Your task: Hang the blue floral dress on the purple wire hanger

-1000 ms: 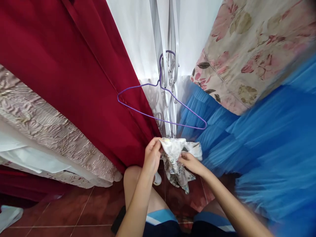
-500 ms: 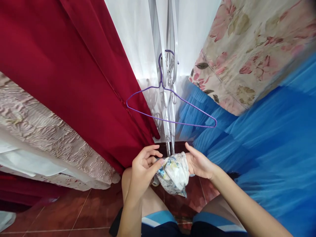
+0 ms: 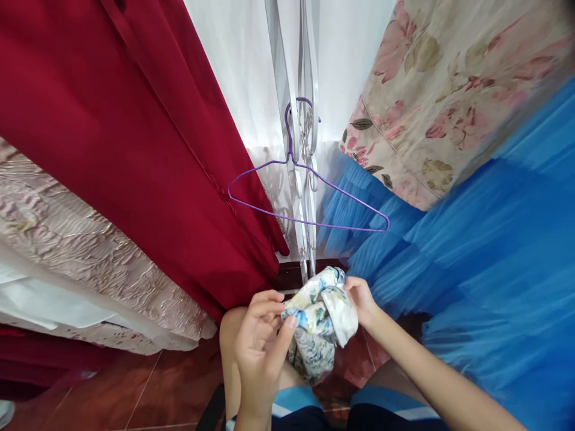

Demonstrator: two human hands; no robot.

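I see the floral cloth [image 3: 320,305] near, at centre, gathered but still bunched; the purple hanger [image 3: 332,227] beyond hangs bare. My right hand [image 3: 360,301] grips its right side; my left hand [image 3: 260,344] seems to pinch the left, some fingertips hidden.

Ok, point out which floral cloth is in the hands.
The crumpled white cloth with blue and yellow flowers, between the left hand and right hand. The floral panel hanging at upper right has pink flowers, and neither hand touches it.
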